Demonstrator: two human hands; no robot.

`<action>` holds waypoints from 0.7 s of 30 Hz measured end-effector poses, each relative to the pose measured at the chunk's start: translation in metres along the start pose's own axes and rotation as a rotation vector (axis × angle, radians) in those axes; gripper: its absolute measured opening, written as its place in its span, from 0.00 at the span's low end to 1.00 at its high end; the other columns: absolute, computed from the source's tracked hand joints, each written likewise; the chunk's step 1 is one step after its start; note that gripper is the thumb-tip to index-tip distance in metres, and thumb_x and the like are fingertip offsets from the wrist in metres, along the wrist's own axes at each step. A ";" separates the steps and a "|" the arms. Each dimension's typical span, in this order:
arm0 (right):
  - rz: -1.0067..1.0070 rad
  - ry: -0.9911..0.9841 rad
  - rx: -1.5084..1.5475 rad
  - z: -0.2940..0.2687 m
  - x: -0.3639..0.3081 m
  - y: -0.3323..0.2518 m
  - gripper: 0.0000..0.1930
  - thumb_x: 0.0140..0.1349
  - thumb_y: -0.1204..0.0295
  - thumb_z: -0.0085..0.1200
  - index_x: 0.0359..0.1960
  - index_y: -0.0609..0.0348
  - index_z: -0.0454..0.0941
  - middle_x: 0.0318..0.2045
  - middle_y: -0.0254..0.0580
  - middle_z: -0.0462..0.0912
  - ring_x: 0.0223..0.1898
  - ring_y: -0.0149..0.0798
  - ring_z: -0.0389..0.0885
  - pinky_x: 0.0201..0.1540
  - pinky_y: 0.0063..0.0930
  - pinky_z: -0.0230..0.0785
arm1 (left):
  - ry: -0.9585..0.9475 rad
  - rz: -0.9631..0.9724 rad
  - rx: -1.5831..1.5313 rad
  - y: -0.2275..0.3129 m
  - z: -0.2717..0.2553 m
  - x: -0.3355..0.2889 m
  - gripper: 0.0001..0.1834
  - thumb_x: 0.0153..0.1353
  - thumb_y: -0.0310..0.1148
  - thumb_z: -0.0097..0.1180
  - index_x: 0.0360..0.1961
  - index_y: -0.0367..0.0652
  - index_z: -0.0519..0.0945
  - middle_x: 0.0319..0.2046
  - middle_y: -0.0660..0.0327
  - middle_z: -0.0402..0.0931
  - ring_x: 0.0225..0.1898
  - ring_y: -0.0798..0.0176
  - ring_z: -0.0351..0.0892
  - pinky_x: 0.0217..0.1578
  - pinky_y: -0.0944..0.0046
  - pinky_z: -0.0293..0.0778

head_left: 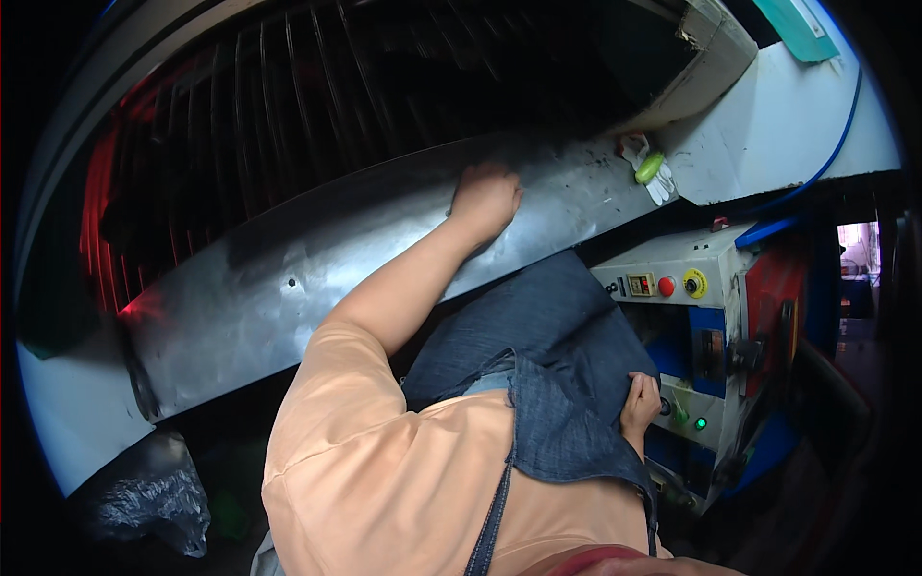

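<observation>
My left hand [487, 202] rests on a broad sheet-metal ledge [288, 317] in front of a dark machine opening. Its fingers are curled under, so whatever may lie in them is hidden. Beside a control box [691, 252] on the right is my right hand [639, 411], its fingers bent and closed. It is right up against a small black knob [665, 407] on the lower panel. Whether the fingers grip that knob I cannot tell. A blue denim apron [538, 326] hangs between the two arms.
White gloves [659, 186] with a light-green object [649, 168] lie at the ledge's right end. The control box carries a red push button [666, 286], a yellow-ringed button [695, 282] and a lit green lamp [700, 423]. A dark plastic bag [154, 494] sits at lower left.
</observation>
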State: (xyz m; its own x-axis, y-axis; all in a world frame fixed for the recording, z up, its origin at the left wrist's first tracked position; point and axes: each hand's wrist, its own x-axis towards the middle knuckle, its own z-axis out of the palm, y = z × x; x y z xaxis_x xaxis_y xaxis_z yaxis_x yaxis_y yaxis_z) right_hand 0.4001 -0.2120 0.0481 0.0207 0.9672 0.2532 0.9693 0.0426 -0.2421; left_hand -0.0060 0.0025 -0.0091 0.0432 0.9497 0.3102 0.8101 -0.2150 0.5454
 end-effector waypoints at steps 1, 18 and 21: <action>0.005 0.004 -0.001 0.000 -0.001 0.001 0.13 0.70 0.68 0.46 0.33 0.60 0.82 0.31 0.49 0.81 0.34 0.53 0.80 0.37 0.40 0.70 | 0.004 0.001 -0.004 0.000 0.001 0.000 0.12 0.62 0.38 0.54 0.34 0.41 0.83 0.38 0.53 0.78 0.45 0.49 0.75 0.47 0.50 0.69; 0.021 0.026 0.016 -0.002 -0.003 0.008 0.14 0.70 0.67 0.45 0.34 0.59 0.82 0.31 0.49 0.81 0.33 0.53 0.80 0.37 0.41 0.70 | 0.002 0.001 0.100 0.004 0.001 0.002 0.12 0.62 0.39 0.55 0.33 0.41 0.83 0.38 0.54 0.79 0.46 0.50 0.76 0.47 0.50 0.69; 0.025 0.029 0.036 -0.002 -0.003 0.007 0.14 0.70 0.67 0.45 0.34 0.59 0.82 0.31 0.49 0.81 0.33 0.53 0.80 0.37 0.41 0.70 | -0.012 -0.013 0.098 0.006 0.001 0.002 0.12 0.62 0.39 0.55 0.33 0.41 0.83 0.38 0.54 0.79 0.46 0.50 0.76 0.47 0.50 0.69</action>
State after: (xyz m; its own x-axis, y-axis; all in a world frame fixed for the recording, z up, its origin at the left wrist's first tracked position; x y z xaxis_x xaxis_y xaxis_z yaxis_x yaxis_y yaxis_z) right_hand 0.4075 -0.2155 0.0477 0.0521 0.9604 0.2739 0.9591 0.0283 -0.2817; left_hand -0.0010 0.0036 -0.0059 0.0389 0.9552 0.2934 0.8642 -0.1796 0.4701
